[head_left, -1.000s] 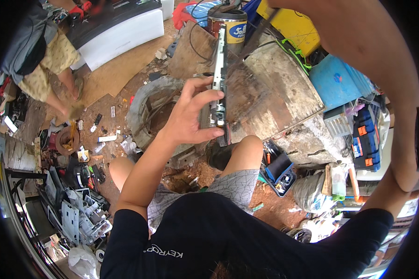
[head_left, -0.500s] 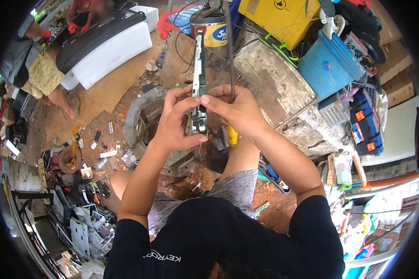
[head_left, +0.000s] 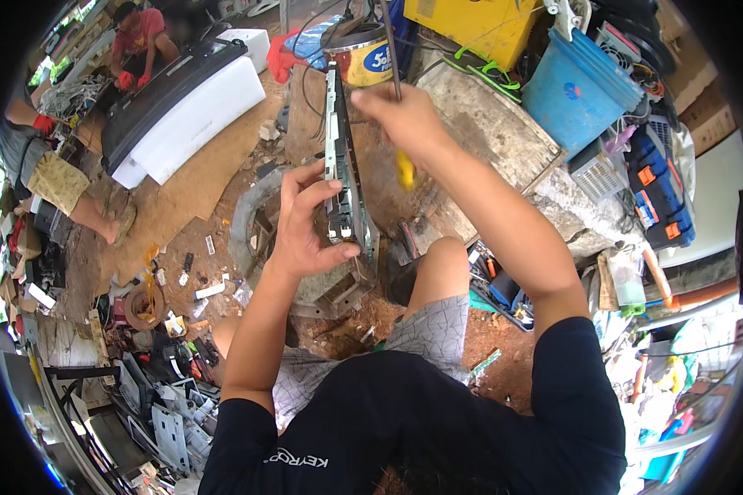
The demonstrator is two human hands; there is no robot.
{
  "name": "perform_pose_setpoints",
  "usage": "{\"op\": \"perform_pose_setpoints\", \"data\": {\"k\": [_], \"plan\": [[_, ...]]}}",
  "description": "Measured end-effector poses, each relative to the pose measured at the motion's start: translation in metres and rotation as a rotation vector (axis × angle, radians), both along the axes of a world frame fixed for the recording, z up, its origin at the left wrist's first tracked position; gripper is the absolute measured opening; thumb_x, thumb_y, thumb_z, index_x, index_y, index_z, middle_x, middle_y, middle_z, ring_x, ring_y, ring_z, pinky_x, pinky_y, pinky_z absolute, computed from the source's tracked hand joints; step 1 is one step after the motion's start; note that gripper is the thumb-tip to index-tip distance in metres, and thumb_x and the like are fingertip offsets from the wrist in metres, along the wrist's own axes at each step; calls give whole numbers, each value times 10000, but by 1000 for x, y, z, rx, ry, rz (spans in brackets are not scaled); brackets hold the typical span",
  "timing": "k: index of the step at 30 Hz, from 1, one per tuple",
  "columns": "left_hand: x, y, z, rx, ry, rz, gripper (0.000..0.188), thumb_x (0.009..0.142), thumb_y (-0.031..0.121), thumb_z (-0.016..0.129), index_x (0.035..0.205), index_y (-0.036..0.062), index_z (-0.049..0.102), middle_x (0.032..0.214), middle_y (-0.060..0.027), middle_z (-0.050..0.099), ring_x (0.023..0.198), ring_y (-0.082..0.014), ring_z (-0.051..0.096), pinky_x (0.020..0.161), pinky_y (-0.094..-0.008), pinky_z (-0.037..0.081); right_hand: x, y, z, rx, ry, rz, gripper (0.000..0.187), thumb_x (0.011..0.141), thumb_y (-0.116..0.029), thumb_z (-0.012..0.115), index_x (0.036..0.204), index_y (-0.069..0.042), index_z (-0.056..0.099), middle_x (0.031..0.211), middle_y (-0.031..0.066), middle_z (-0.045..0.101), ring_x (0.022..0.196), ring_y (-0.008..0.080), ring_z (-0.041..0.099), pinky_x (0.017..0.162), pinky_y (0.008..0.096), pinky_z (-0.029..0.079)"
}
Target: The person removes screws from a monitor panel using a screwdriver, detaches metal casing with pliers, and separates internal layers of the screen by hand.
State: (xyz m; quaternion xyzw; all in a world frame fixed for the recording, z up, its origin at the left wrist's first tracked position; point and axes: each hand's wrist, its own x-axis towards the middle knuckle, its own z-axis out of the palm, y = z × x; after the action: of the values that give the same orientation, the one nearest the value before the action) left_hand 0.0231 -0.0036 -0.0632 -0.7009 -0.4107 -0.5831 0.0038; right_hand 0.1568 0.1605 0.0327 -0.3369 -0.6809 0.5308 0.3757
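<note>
Upright in front of me stands a long, narrow electronic assembly, with a pale metal strip, black sides and a greenish board edge. My left hand grips its lower end between the thumb and fingers. To the right of its upper half, my right hand is closed around a long screwdriver. The yellow handle hangs below that hand and its thin dark shaft points up and away. The right hand is apart from the assembly. A round concrete ring lies on the ground beneath the left hand.
A yellow-and-blue can stands beyond the assembly. To the right are a stained board, a blue bucket and an open toolbox. Scrap parts pile up at left. Two other people work near a white foam block.
My right hand, with the screwdriver, has moved up and off the assembly. My left hand keeps hold, and the assembly has turned slightly, showing more of its board edge.
</note>
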Motion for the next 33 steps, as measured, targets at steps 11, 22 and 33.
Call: {"op": "perform_pose_setpoints", "data": {"k": [11,22,33], "plan": [[-5,-2,-1,-19,32,28,853,675,644,806,1306,147,518,1302,-242,453,1140,-373,486,939,-493,449,-34,41,-1,-235,6,240,189,792,-150,812,830,-6,696,733,37,653,580,93,538,471,254,410],[-5,-1,1,9,48,36,881,645,637,833,1296,133,518,1282,-251,453,1134,-384,508,915,-487,466,-32,37,18,-99,-149,234,166,829,-148,768,895,-12,699,753,17,663,571,70,516,477,214,385],[-5,-5,2,-46,-27,-44,919,629,657,819,1332,141,527,1289,-235,458,1169,-415,503,971,-503,453,77,-112,-50,41,20,343,337,749,-156,870,1015,-28,708,889,8,665,648,40,521,573,199,407]]}}
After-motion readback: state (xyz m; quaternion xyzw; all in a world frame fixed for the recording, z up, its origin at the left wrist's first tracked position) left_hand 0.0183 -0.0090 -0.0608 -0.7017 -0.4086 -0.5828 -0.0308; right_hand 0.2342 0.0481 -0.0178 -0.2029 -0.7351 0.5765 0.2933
